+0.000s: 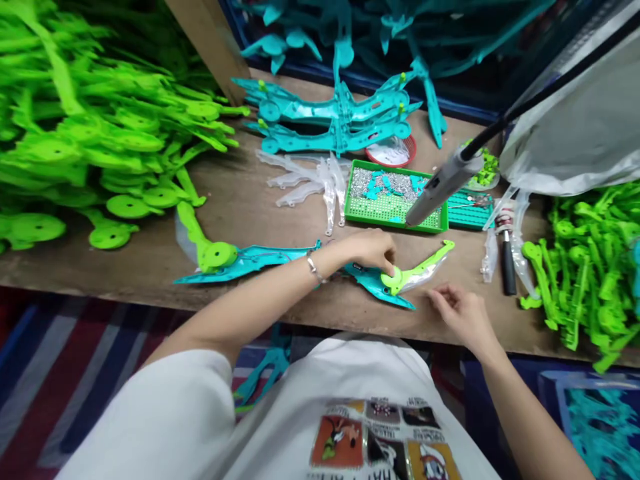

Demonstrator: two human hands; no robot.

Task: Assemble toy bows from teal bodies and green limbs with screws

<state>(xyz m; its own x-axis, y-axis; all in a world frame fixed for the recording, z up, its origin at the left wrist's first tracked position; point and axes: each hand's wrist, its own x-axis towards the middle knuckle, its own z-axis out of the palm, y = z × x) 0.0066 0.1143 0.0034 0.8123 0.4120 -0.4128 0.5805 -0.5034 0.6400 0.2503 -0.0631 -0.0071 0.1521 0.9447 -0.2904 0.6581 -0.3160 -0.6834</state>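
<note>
A long turquoise plastic piece lies across the bench edge in front of me, its middle hidden under my left forearm. On its left end sits a lime-green plastic arm with a round disc. My left hand reaches over the piece, fingers bent down and closed at the round end of a second lime-green plastic arm on the right end. A clear strip lies along that arm. Just right of it, my right hand hovers with thumb and forefinger together; anything between them is too small to make out.
A green tray holds screws and small turquoise pieces. A grey powered screwdriver hangs above it on a cable. Clear strips, stacked turquoise pieces and a black-handled hammer lie around. Lime-green piles flank both sides.
</note>
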